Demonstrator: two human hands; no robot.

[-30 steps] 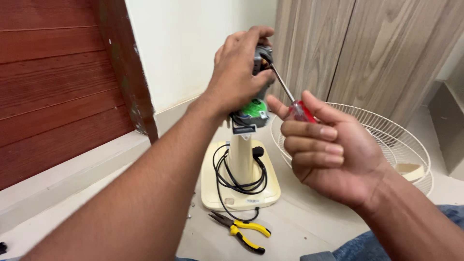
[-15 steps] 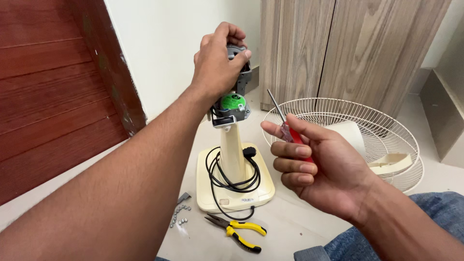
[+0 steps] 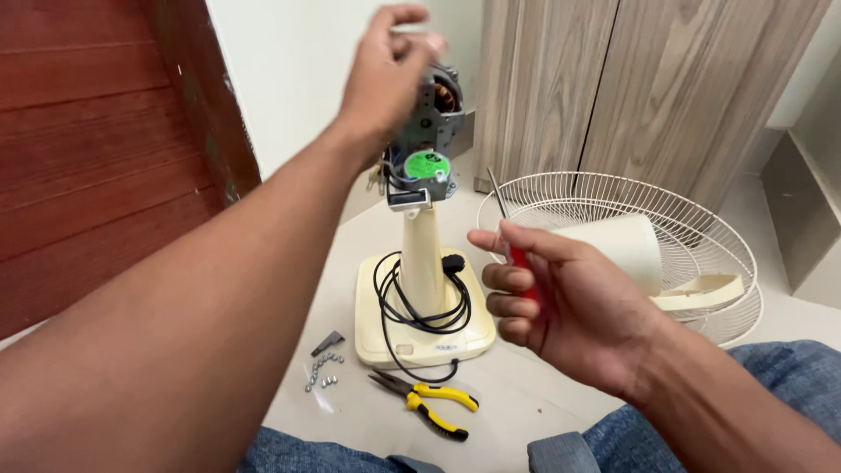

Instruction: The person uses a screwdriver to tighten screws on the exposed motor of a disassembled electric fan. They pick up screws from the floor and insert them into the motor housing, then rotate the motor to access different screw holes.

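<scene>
— Since half a second back, what has shifted?

— Both hands. The right hand (image 3: 561,302) has drawn down and away from the motor, and the left hand (image 3: 385,74) has climbed to the very top of it; the view has tipped a little too, so more of the floor shows.

— Start near. What does the right hand hold?

— A red-handled screwdriver (image 3: 512,241), fingers curled round the grip, thumb on top, thin shaft pointing up and clear of the fan. Jeans show below the wrist.

— And on the floor?

— Yellow-handled pliers (image 3: 429,405) lie just in front of the cream base (image 3: 425,337). To their left sit a small heap of loose screws (image 3: 321,371) and a little grey bracket (image 3: 328,342). A black cord (image 3: 420,302) is looped round the foot of the stem.

— The fan itself?

— It stands upright on that base, well apart from the right hand. At the top the bare motor (image 3: 429,127) is uncovered, a green round part on its underside. The left hand's fingers pinch something pale at the motor's top; it is blurred, so I cannot tell what.

— Which step would you call it?

— Stripping down the head, I judge: screws out, covers off.

— The next move?

— Probably a steady hold on the motor and the screwdriver tip brought squarely to a fastener.

— Farther back?

— A white wire guard (image 3: 701,219) lies flat with a cream housing (image 3: 618,250) in it, before wooden cupboard doors (image 3: 631,79).
</scene>
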